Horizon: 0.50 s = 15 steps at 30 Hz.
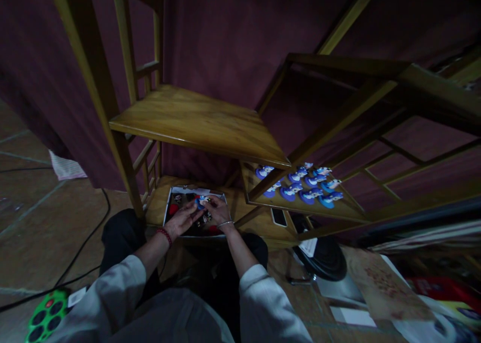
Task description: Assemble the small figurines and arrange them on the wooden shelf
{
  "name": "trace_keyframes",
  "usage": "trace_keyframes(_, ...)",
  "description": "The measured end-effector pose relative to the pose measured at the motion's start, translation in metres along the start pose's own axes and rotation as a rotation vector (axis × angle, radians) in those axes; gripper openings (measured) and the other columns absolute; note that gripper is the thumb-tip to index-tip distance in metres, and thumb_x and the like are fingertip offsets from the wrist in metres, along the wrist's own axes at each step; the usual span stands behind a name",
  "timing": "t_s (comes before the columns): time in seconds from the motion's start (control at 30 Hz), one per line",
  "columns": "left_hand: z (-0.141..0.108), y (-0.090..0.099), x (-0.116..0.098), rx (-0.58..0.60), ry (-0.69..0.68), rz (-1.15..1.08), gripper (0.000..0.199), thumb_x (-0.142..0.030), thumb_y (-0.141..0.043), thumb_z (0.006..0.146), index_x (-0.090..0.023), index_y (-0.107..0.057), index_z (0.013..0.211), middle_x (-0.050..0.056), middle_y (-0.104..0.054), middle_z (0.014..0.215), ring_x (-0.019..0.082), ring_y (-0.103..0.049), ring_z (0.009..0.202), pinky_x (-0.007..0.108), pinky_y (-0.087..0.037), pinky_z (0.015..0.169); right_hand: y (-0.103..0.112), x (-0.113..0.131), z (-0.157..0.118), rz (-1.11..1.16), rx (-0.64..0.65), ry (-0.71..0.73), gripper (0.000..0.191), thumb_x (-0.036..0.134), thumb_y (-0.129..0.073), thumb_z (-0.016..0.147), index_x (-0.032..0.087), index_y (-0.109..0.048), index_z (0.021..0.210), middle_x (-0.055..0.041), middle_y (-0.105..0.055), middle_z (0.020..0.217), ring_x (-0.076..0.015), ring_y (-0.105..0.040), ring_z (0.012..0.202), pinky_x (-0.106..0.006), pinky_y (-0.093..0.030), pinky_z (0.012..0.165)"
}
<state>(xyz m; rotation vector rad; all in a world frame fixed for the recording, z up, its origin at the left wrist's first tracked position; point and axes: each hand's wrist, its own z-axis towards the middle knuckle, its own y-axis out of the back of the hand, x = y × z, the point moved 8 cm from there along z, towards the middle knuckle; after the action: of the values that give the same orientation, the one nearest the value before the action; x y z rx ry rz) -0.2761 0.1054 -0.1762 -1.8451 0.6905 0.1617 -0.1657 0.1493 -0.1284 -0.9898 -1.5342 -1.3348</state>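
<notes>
Pinching is noted in both hands: a small blue-and-white figurine (202,202) is held at the fingertips of the left hand (184,218) and right hand (218,211), the grip clamped on it from either side, over an open box (167,206). Finer detail is hidden by the fingers. The box is set on the lower shelf (154,205); dark and red pieces (174,209) are seen inside. Working room is bounded above by the upper shelf (199,117), at left by a wooden post (127,170), at right by a side shelf (349,208) carrying rows of purple- and blue-based figures (291,190).
</notes>
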Motion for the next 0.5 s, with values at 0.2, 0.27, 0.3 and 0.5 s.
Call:
trace_keyframes(0.2, -0.002, -0.003, 0.0, 0.017, 0.018, 0.01, 0.016, -0.007, -0.053, 0.079, -0.013, -0.061, 0.091, 0.006, -0.066, 0.092, 0.016, -0.063, 0.087, 0.029, -0.048, 0.085, 0.003, 0.007, 0.0, 0.006, 0.002, 0.037, 0.025, 0.034, -0.06, 0.067, 0.022, -0.064, 0.088, 0.0012, -0.066, 0.079, -0.0137, -0.058, 0.072, -0.027, -0.046, 0.072)
trace_keyframes(0.27, -0.002, -0.004, -0.001, 0.032, 0.015, 0.003, 0.017, -0.007, -0.055, 0.078, -0.013, -0.061, 0.092, 0.006, -0.066, 0.094, 0.015, -0.063, 0.088, 0.029, -0.047, 0.087, 0.006, 0.01, -0.001, -0.03, -0.025, 0.044, 0.025, 0.034, -0.061, 0.066, 0.021, -0.064, 0.087, 0.0007, -0.066, 0.079, -0.0141, -0.058, 0.073, -0.027, -0.046, 0.072)
trace_keyframes(0.3, -0.003, -0.005, -0.001, 0.043, 0.012, -0.002, 0.018, -0.007, -0.056, 0.077, -0.014, -0.061, 0.093, 0.005, -0.066, 0.094, 0.015, -0.063, 0.088, 0.029, -0.047, 0.087, 0.007, 0.011, -0.001, -0.048, -0.036, 0.053, 0.026, 0.034, -0.061, 0.066, 0.021, -0.064, 0.087, 0.0005, -0.066, 0.079, -0.0143, -0.058, 0.073, -0.027, -0.046, 0.072)
trace_keyframes(0.5, -0.004, -0.007, -0.003, 0.08, -0.008, -0.011, 0.021, -0.007, -0.058, 0.076, -0.015, -0.06, 0.094, 0.002, -0.067, 0.092, 0.015, -0.063, 0.089, 0.029, -0.046, 0.089, 0.005, 0.015, -0.002, -0.065, -0.025, 0.076, 0.024, 0.034, -0.058, 0.068, 0.021, -0.064, 0.088, 0.0003, -0.066, 0.079, -0.0141, -0.059, 0.072, -0.028, -0.047, 0.071)
